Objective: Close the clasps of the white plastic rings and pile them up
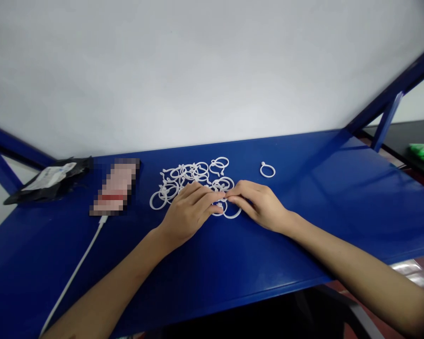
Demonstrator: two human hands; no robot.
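White plastic rings with small loop-like tabs (199, 169) lie in a tangled pile on the blue tabletop (212, 263). My left hand (189, 209) reaches over the near side of the pile, its thumb and fingertips pinched together. Opposite it, my right hand (256, 202) is also closed in a pinch, and the fingertips of both hands meet. A white plastic ring (232, 215) shows just below the fingertips and seems to be held between them; the exact grip is hidden by the fingers. One separate ring (267, 170) lies beyond my right hand.
At the left lies a pixelated pinkish phone-like object (115, 186) with a white cable (74, 273) running toward the near edge. Behind it is a black plastic bag (53, 181) with a white label. Blue metal bars (388, 120) and a white wall (205, 70) border the table.
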